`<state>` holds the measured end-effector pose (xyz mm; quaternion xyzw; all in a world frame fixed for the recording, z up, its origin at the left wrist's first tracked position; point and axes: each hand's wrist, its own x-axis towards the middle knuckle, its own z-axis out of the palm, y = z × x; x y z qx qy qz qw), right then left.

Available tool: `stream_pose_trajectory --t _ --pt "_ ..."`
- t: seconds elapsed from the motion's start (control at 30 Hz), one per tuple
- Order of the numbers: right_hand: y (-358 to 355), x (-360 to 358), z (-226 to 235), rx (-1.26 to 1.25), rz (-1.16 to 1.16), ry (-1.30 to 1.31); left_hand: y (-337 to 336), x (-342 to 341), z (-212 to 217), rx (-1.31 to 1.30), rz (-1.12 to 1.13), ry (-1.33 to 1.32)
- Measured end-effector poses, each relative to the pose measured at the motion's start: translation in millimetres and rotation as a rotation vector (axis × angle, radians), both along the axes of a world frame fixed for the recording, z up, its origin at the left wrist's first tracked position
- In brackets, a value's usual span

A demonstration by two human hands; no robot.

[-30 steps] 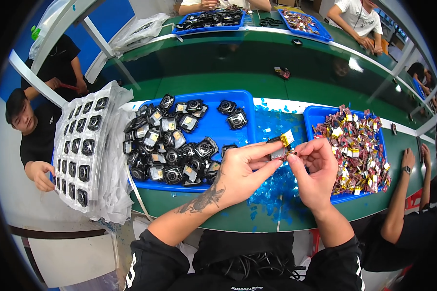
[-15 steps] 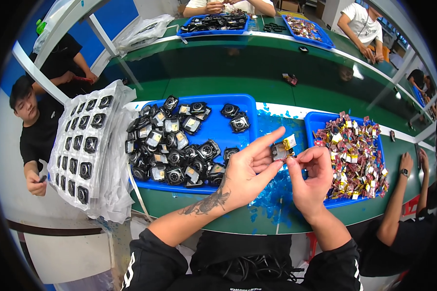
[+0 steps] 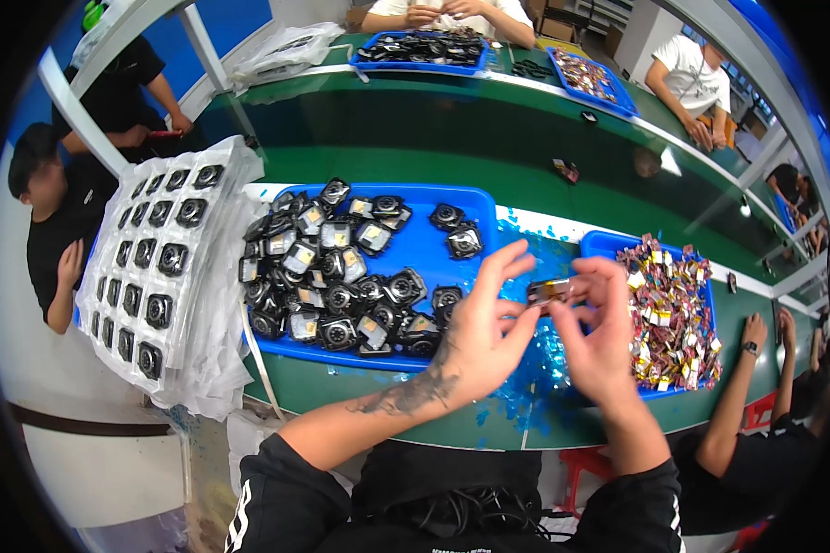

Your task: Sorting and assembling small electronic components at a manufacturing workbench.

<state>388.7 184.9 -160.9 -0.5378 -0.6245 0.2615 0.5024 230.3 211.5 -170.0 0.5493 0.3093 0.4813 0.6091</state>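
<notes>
We list first the long, green-topped worktable [image 3: 470, 431], its near edge bowed by the lens. On it we enter a wide blue plastic tray [image 3: 475, 210], holding many black, rounded-square casings [image 3: 339, 297], some showing round dark faces, others pale silver insides. To its left we record a slanting stack of translucent white plastic sheets [image 3: 214, 300], more black casings seated in the top one. To its right stands a smaller blue plastic tray [image 3: 599, 241], heaped with maroon, white and yellow scraps [image 3: 666, 318].

Between the trays we note two bare hands. The left hand [image 3: 484, 339] has its index finger raised well apart from its thumb; we cannot tell whether it touches the part. The right hand [image 3: 601, 334] pinches, thumb below and index finger above.

Smallest but for the shiny blue film flakes [image 3: 546, 355] on the tabletop, we catalogue one small, dark brownish, roughly rectangular part [image 3: 551, 292], glossy along its upper face, in the right hand's pinch above the flakes. Finer detail is too small for us to tell.
</notes>
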Motion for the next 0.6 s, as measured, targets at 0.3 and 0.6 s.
stream_pose_trajectory --t 0.3,0.6 --pt "192.7 72.2 14.2 -0.442 -0.129 -0.139 -14.4 -9.1 -0.5 1.395 0.183 0.427" --pt "210.8 54.5 -7.4 -0.358 -0.303 -0.829 -14.8 -19.7 -14.5 1.421 0.084 0.355"
